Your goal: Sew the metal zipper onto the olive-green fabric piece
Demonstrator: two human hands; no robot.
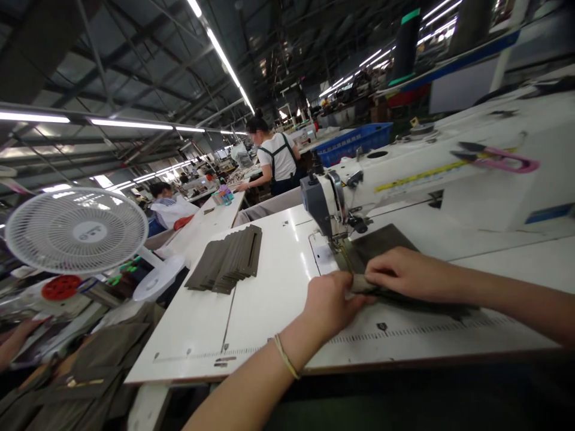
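Observation:
Dark olive fabric (386,240) lies under the needle area of a white sewing machine (404,161) and runs back toward me over the table. My left hand (330,302), with a band at the wrist, pinches the fabric's near edge just in front of the presser foot. Close beside it on the right, my right hand (399,274) grips the same fabric with fingers pressed together. Between the two hands a lighter folded part of the cloth shows. The fingertips partly hide the edge they hold.
A fanned stack of olive fabric pieces (229,257) lies on the white table (269,311) to the left. Pink-handled snips (507,161) and a yellow tape measure (417,173) are on the machine. A white fan (78,230) stands left. Beyond are a blue crate (354,143) and two people.

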